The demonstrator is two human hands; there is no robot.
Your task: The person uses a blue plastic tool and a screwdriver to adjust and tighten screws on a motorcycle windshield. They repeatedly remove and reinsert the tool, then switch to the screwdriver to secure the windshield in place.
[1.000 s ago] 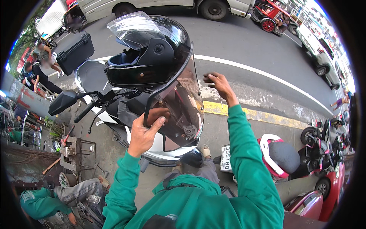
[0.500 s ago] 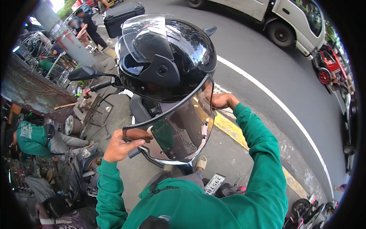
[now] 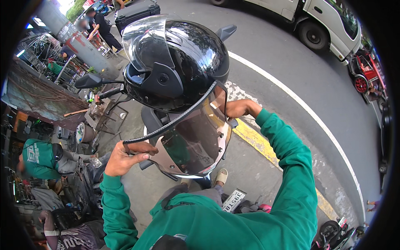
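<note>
The road [image 3: 291, 62] is grey asphalt with a white line, and a white truck [image 3: 321, 21] stands at its far edge. Below me is my scooter, mostly hidden; I see its mirror [image 3: 88, 80] on the left.

I hold a black helmet [image 3: 183, 66] up in front of me. Its shell is glossy, round and hard, and a clear visor [image 3: 143, 41] is tipped up on top.

Under the helmet hangs a tinted visor [image 3: 196, 137], curved and smooth, with a dark rubber strip along its upper edge. Its long axis runs from lower left to upper right, between my two hands.

My left hand [image 3: 125, 156] is clamped on the lower left end of the strip. My right hand [image 3: 239, 108] grips the upper right end, partly behind the visor. The left one is nearer to me.
</note>
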